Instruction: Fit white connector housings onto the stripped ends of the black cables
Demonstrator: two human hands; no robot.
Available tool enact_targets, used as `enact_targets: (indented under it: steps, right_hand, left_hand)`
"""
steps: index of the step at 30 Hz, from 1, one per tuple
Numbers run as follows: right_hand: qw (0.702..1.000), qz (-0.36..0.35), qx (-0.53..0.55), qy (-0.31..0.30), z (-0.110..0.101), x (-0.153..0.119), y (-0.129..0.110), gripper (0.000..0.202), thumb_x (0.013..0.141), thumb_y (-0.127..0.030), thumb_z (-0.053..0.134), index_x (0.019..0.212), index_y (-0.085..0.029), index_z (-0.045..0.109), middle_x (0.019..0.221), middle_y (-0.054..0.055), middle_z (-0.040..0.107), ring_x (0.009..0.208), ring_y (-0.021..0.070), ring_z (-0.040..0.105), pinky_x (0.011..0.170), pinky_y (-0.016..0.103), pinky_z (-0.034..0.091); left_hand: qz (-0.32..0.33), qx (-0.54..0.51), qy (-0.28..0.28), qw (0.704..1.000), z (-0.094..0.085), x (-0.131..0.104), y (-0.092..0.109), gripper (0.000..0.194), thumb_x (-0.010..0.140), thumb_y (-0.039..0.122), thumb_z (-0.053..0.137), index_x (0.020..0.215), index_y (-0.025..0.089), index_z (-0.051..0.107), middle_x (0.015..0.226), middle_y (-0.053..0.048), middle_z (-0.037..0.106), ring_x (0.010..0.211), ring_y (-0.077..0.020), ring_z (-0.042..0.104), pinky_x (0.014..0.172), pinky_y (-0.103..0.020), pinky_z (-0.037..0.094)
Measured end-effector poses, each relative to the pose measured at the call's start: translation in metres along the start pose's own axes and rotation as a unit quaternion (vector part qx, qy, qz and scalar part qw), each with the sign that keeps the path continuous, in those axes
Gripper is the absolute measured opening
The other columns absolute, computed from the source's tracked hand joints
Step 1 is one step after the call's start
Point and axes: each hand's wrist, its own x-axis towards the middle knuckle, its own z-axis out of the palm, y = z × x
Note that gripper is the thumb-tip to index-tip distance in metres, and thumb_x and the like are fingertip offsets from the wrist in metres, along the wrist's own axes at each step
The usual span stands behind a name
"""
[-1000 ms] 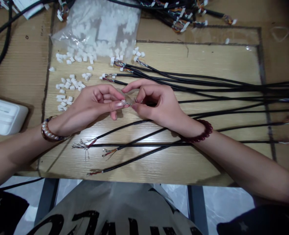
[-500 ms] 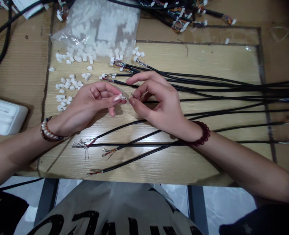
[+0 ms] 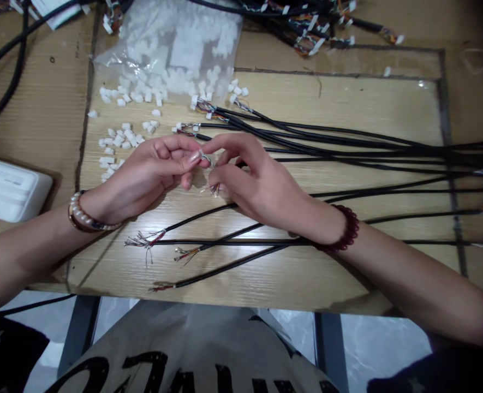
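Observation:
Between the thumb and fingers of my left hand a small white connector is pinched, mostly covered by the fingertips. Thin twisted wires run from it toward my right hand. That hand curls around the end of a black cable, its index fingertip touching or very near the connector. Loose coloured wire ends stick out below the right thumb. Below the hands lie several black cables with stripped, fanned-out wire ends. Farther back, other cables end in white connectors.
Small piles of white connectors lie left of my hands. Behind them is a clear plastic bag full of more. A white box-shaped device stands at the left edge. Bundled cables lie at the back.
My right index finger has come down and left to the connector. Loose wire ends now show under my right thumb. The left hand keeps its pinch, and the whole view has shifted slightly.

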Motion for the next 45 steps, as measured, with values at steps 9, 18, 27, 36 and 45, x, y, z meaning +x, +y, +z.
enact_targets:
  steps: [9,18,27,36,45]
  right_hand:
    - [0.955,-0.161,-0.238,0.076,-0.011,0.001,0.02,0.011,0.098,-0.029,0.062,0.095,-0.028,0.072,0.108,0.001,0.073,0.101,0.0206,0.066,0.096,0.037,0.049]
    - [0.965,-0.177,-0.184,0.051,-0.012,-0.002,0.017,0.014,0.102,-0.035,0.06,0.095,-0.024,0.066,0.121,0.012,0.06,0.113,0.0287,0.06,0.1,0.048,0.052]
    - [0.969,-0.196,-0.145,0.037,-0.019,0.006,0.029,0.027,0.098,-0.047,0.067,0.085,-0.022,0.065,0.127,0.01,0.061,0.105,0.0254,0.063,0.096,0.049,0.055]
    - [0.977,-0.177,-0.122,0.003,-0.024,0.009,0.023,0.03,0.091,-0.051,0.074,0.075,-0.026,0.068,0.132,0.008,0.065,0.119,0.0312,0.06,0.107,0.055,0.052]
    - [0.982,-0.155,-0.109,-0.002,-0.026,0.008,0.024,0.022,0.089,-0.042,0.08,0.074,-0.027,0.073,0.135,0.007,0.067,0.125,0.0355,0.06,0.117,0.065,0.043]
  left_hand:
    - [0.006,0.014,0.008,1.0,0.001,0.001,-0.002,0.018,0.076,0.025,0.093,0.083,0.019,0.078,0.075,0.001,0.072,0.052,-0.0055,0.053,0.05,-0.02,0.045]
    - [0.018,0.04,0.011,0.999,0.006,-0.001,-0.002,0.02,0.075,0.029,0.095,0.082,0.018,0.078,0.083,-0.002,0.075,0.053,-0.0064,0.053,0.05,-0.018,0.046]
    - [0.072,0.043,-0.001,0.996,0.005,0.0,-0.011,0.019,0.08,0.029,0.092,0.087,0.016,0.08,0.078,-0.002,0.072,0.054,-0.0054,0.055,0.054,-0.019,0.043]
    - [0.085,0.094,-0.015,0.992,0.001,0.0,-0.015,0.009,0.089,0.026,0.084,0.093,0.019,0.079,0.077,0.001,0.071,0.055,-0.0039,0.057,0.055,-0.016,0.045]
    - [0.088,0.131,0.005,0.987,0.008,-0.003,-0.013,0.013,0.087,0.03,0.086,0.089,0.021,0.077,0.067,0.002,0.067,0.055,-0.0077,0.058,0.052,-0.02,0.047]
